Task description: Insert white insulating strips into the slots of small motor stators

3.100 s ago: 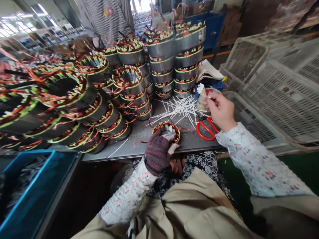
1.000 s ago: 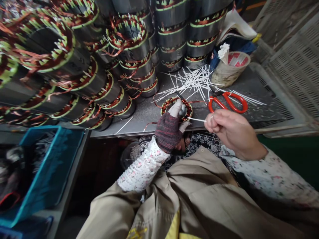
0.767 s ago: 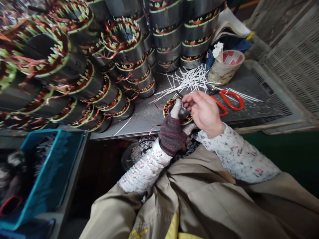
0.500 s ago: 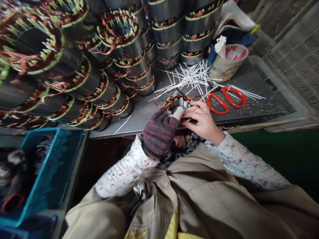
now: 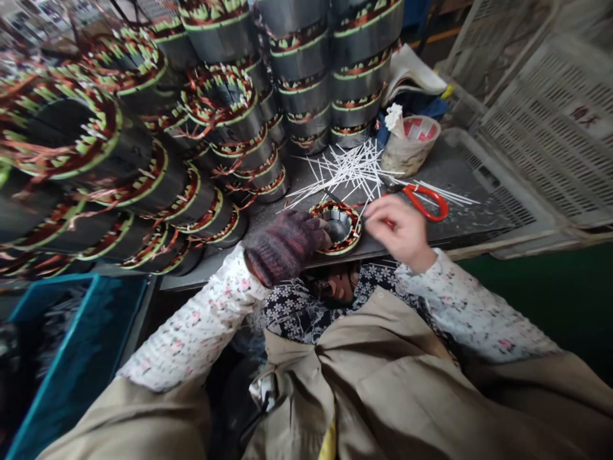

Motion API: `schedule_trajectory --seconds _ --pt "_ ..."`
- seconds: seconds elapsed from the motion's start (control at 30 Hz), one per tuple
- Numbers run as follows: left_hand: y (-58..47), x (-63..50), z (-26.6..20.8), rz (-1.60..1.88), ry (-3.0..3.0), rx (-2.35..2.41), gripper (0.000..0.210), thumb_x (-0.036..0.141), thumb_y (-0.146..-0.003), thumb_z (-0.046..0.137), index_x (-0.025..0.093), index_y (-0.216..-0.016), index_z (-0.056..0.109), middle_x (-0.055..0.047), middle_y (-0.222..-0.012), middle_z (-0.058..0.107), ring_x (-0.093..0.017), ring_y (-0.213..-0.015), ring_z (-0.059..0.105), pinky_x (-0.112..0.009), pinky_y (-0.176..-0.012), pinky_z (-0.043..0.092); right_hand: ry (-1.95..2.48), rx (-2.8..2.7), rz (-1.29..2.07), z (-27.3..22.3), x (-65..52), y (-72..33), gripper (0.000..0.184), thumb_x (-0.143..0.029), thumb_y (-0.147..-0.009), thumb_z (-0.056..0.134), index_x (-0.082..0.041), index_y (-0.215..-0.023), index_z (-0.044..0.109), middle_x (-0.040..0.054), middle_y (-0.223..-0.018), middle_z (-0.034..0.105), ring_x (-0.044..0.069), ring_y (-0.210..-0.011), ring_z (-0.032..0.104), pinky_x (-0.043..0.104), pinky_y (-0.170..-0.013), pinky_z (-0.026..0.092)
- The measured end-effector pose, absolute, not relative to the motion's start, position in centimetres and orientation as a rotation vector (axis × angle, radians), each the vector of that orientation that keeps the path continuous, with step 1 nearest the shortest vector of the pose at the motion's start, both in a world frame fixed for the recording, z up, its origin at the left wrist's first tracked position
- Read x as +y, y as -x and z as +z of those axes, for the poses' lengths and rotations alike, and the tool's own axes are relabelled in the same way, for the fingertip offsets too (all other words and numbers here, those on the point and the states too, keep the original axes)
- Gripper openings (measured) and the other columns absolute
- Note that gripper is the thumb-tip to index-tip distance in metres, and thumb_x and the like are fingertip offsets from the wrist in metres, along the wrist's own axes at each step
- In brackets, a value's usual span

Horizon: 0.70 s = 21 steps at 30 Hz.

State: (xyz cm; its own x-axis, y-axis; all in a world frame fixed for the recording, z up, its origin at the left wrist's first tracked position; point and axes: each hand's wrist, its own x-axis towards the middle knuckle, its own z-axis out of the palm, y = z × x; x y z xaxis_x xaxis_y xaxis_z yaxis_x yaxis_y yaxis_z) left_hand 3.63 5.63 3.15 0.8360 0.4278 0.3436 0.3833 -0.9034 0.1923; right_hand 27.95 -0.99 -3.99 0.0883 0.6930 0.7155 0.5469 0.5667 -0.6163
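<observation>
A motor stator (image 5: pixel 358 237) with copper windings and a pale green rim sits on the bench's front edge, its bore facing up. My left hand (image 5: pixel 290 244), in a dark striped fingerless glove, grips the stator's left side, with fingertips over the rim. My bare right hand (image 5: pixel 400 227) is just right of the stator, fingers curled and thumb drawn in; what they pinch, if anything, is too blurred to tell. Behind that hand lie red-handled scissors (image 5: pixel 430 199), partly covered by it. Thin white sticks (image 5: pixel 352 165) are scattered behind the stator.
Stacked wound stators (image 5: pixel 230 128) crowd the left and back of the bench (image 5: pixel 306 191). A round tub (image 5: pixel 414 150) stands at back right, beside white plastic crates (image 5: pixel 541 134). A blue bin (image 5: pixel 90 332) is at lower left.
My right hand has come off the stator and moved to its right, over the scissors. My left hand has shifted left to the stator's side, uncovering the bore. The view has tilted.
</observation>
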Motion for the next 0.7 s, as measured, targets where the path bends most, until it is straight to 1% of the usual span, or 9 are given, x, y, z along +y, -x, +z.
schedule_trajectory --seconds 0.07,0.13,0.17,0.23,0.33,0.43,0.5,0.6,0.7 --pt "-3.3 5.6 3.3 0.49 -2.951 0.441 0.013 0.028 -0.092 0.063 0.029 -0.096 0.075 0.003 -0.119 0.078 -0.022 -0.108 0.072 -0.042 -0.109 0.052 1.292 -1.377 -0.026 -2.8 1.2 -30.7 0.02 -0.034 -0.096 0.065 -0.025 -0.078 0.063 0.004 -0.084 0.066 0.023 -0.082 0.064 0.045 -0.082 0.053" --pt "-3.0 5.7 3.3 0.405 -2.902 0.292 0.014 0.028 -0.094 0.061 0.026 -0.103 0.071 -0.003 -0.132 0.074 -0.026 -0.12 0.069 -0.049 -0.115 0.048 1.564 -1.277 -0.161 -1.9 4.2 -33.4 0.015 -0.032 -0.094 0.067 -0.024 -0.082 0.062 0.0065 -0.09 0.065 0.027 -0.093 0.063 0.049 -0.09 0.051" --pt "-2.9 5.8 3.1 0.404 -2.849 0.274 0.011 0.03 -0.095 0.062 0.024 -0.102 0.069 -0.005 -0.131 0.074 -0.025 -0.122 0.069 -0.05 -0.117 0.048 1.671 -1.272 -0.194 -1.6 5.9 -34.6 0.014 -0.031 -0.092 0.07 -0.023 -0.084 0.062 0.008 -0.095 0.065 0.029 -0.1 0.063 0.051 -0.094 0.049" --pt "-2.9 5.9 2.5 0.427 -2.763 0.255 0.015 0.036 -0.1 0.061 0.022 -0.094 0.065 -0.006 -0.119 0.077 -0.023 -0.115 0.073 -0.05 -0.118 0.048 1.812 -1.275 -0.214 -1.4 9.0 -36.4 0.017 -0.029 -0.09 0.074 -0.021 -0.084 0.061 0.0107 -0.101 0.065 0.032 -0.109 0.059 0.055 -0.1 0.045" --pt "-3.4 5.2 0.7 0.564 -2.746 0.327 0.024 0.039 -0.104 0.055 0.022 -0.088 0.061 -0.003 -0.097 0.079 -0.02 -0.096 0.076 -0.054 -0.123 0.044 1.85 -1.325 -0.17 -1.6 12.2 -38.1 0.025 -0.029 -0.093 0.073 -0.021 -0.077 0.056 0.0114 -0.097 0.064 0.029 -0.109 0.054 0.052 -0.101 0.039" --pt "-4.2 3.6 -1.5 0.799 -2.767 0.479 0.022 0.042 -0.103 0.059 0.023 -0.092 0.062 -0.002 -0.089 0.078 -0.02 -0.087 0.076 -0.056 -0.122 0.046 1.75 -1.353 -0.152 -1.7 13.1 -39.1 0.031 -0.028 -0.094 0.073 -0.023 -0.071 0.053 0.0076 -0.085 0.063 0.022 -0.096 0.053 0.043 -0.091 0.039" --pt "-4.7 2.5 -2.5 0.969 -2.787 0.594 0.017 0.039 -0.102 0.061 0.023 -0.097 0.063 -0.002 -0.091 0.078 -0.02 -0.088 0.077 -0.057 -0.122 0.048 1.66 -1.303 -0.123 -1.6 12.8 -39.2 0.028 -0.025 -0.091 0.075 -0.024 -0.073 0.055 0.0044 -0.079 0.062 0.018 -0.083 0.053 0.039 -0.081 0.04" --pt "-5.4 1.3 -3.2 1.126 -2.771 0.732 0.013 0.033 -0.101 0.064 0.021 -0.106 0.063 -0.007 -0.107 0.079 -0.022 -0.106 0.077 -0.058 -0.121 0.05 1.455 -1.208 0.013 -1.2 10.8 -37.9 0.019 -0.026 -0.092 0.075 -0.025 -0.084 0.058 0.0012 -0.076 0.065 0.014 -0.067 0.054 0.035 -0.067 0.044" --pt "-5.7 1.0 -3.2 1.177 -2.716 0.804 0.021 0.036 -0.098 0.07 0.02 -0.107 0.062 -0.014 -0.127 0.074 -0.025 -0.129 0.07 -0.057 -0.119 0.053 1.271 -1.274 0.026 -0.9 6.3 -34.5 0.013 -0.032 -0.094 0.073 -0.025 -0.091 0.063 0.0018 -0.076 0.071 0.014 -0.065 0.064 0.034 -0.062 0.05"
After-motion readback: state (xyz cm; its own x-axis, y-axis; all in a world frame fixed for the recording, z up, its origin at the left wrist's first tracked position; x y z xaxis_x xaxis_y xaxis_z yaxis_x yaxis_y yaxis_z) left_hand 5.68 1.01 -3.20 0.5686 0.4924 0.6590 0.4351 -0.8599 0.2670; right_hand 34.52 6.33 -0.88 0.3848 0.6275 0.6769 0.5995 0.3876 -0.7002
